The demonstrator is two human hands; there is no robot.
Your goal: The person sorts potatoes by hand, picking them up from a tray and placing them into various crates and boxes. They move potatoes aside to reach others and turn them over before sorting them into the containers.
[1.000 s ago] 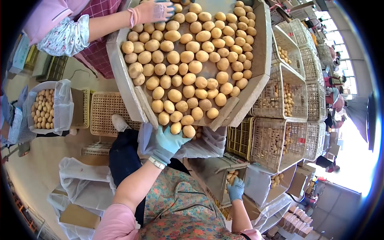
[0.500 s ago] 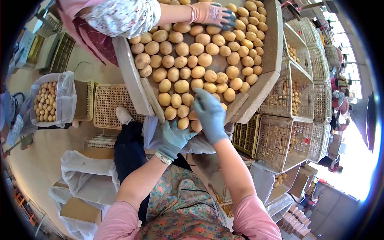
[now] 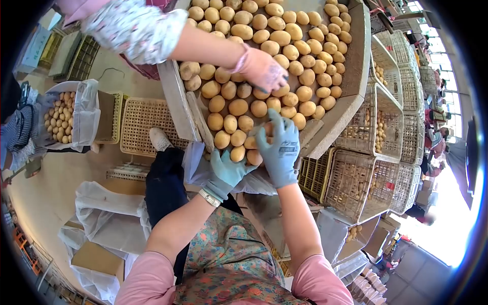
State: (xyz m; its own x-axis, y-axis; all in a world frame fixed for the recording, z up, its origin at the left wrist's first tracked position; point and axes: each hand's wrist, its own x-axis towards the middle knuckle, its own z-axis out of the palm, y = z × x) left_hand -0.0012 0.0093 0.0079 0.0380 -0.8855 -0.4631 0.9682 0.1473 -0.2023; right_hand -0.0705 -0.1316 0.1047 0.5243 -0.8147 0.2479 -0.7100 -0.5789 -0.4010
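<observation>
Round yellow-brown, potato-like produce covers a sloping wooden-sided table that narrows toward me. My right hand, in a blue-grey glove, curls its fingers over a piece at the narrow mouth; the piece is partly hidden. My left hand, in a light blue-green glove, lies cupped with thumb and fingers apart against the lowest pieces at the outlet. Some of its fingers are hidden under the produce. Below the outlet, a plastic liner shows on both sides of my hands.
A co-worker's pink-gloved hand reaches across the produce from the left. Stacked plastic crates holding produce stand at right. A lined box of produce and a yellowish crate are at left. More lined boxes stand lower left.
My right hand has moved slightly right and curled over a piece. My left hand stays at the outlet. The co-worker's hand has come down toward me, and my view has shifted a little.
</observation>
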